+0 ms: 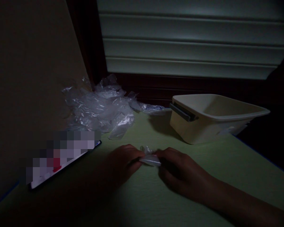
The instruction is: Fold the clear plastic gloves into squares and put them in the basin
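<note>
Both hands meet over the green table (137,195), near the middle of the view. Between them is a small clear plastic bag (151,160), crinkled at its top. My left hand (125,160) pinches the bag's left side between thumb and fingers. On the other side, my right hand (176,168) has its fingers closed on the bag's right edge. Whether anything lies inside the bag is too dark to tell.
A heap of crumpled clear plastic bags (99,107) lies at the back left. In front of it stands a tilted, blurred-out device (66,162). An open cream bin (191,129) with a grey handle sits at the back right, before a slatted shutter (184,50).
</note>
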Tool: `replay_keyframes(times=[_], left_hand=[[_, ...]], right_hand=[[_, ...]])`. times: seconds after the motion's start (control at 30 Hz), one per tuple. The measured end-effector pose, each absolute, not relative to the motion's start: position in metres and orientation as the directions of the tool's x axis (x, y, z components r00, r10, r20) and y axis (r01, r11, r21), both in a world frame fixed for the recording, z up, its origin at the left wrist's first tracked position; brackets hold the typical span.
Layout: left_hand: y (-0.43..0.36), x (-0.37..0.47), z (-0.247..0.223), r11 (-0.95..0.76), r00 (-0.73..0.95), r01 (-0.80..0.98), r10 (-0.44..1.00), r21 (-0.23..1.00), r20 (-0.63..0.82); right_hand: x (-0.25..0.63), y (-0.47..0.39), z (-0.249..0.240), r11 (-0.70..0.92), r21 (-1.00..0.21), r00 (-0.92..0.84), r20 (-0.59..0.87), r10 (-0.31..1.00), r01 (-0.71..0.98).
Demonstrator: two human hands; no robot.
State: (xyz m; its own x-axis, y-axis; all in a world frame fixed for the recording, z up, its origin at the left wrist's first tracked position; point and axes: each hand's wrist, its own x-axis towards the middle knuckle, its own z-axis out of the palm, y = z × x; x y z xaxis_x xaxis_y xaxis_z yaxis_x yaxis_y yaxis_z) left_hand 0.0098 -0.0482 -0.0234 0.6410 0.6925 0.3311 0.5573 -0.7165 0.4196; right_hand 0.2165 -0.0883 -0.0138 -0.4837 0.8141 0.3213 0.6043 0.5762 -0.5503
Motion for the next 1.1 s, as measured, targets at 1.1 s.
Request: replay_keyframes(times=[1.1], left_hand=[[-0.055,0.011,-0.015,-0.631,0.504,0.743,0.747,0.224,0.433]], right_hand=[[0.214,-0.094,-0.017,0.688,-0.306,-0.615,0.31,0.725,0.658]])
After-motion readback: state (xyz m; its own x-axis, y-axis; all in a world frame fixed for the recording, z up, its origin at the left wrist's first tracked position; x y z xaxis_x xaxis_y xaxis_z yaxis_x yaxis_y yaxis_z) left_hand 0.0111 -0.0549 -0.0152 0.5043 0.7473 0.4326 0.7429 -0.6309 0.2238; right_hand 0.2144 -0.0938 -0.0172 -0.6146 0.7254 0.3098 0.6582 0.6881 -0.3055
